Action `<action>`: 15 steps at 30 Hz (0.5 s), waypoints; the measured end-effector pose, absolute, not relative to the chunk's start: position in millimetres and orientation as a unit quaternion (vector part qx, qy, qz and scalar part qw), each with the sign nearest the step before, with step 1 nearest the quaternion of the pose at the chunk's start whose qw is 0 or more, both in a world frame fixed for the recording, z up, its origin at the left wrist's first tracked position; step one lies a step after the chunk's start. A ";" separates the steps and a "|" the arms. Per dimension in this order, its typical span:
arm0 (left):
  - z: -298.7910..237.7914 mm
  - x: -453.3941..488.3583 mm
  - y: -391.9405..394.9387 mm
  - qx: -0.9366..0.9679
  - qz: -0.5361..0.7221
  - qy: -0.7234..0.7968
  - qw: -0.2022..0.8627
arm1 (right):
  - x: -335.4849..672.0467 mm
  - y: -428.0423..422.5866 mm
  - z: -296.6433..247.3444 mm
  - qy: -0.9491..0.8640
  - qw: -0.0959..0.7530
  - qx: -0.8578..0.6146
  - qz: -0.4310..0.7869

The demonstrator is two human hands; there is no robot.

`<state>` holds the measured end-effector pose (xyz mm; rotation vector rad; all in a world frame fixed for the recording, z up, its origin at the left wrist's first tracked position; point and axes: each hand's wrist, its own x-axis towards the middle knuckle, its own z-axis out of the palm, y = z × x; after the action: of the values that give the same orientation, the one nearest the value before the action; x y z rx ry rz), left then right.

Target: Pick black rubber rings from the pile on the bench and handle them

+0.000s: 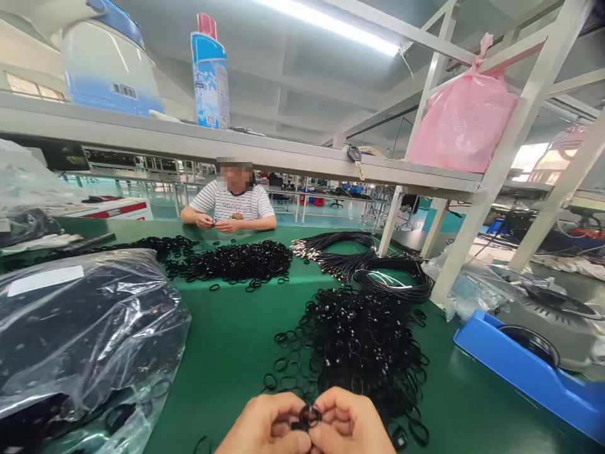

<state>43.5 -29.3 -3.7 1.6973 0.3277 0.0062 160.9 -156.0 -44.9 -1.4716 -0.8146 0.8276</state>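
Note:
Close to the bottom edge, my left hand (pixel 269 424) and my right hand (pixel 347 421) meet with fingertips pinched together. Between them is a small black ring (pixel 310 414), gripped from both sides; a small dark piece shows at its lower left, and I cannot make out whether it belongs to the ring. Just beyond my hands lies a big heap of black rings (pixel 363 347), with loose ones scattered to its left on the green table (pixel 227 353).
A clear plastic bag (pixel 94 328) of black items lies left. Further back are another ring pile (pixel 236 260) and coiled black cables (pixel 345 249). A blue tape dispenser (pixel 529 384) stands right. Across the table sits a person (pixel 231 205). A shelf (pixel 283 148) spans overhead.

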 end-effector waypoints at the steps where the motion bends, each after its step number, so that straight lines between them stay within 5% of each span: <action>1: -0.7 43.5 -30.9 0.733 0.016 0.150 0.664 | 159.6 -155.4 -42.2 -0.333 0.615 -0.616 0.363; 6: 0.8 43.5 -27.5 0.732 0.034 0.142 0.665 | 157.2 -155.1 -30.2 -0.260 0.699 -0.574 0.338; 15: 1.4 42.8 -19.6 0.756 0.064 0.167 0.629 | 164.7 -152.9 -47.5 -0.265 0.720 -0.570 0.294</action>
<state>42.8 -19.6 1.4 1.7330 0.3830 0.1476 164.7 -152.9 -47.5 -1.2593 -0.5864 0.6504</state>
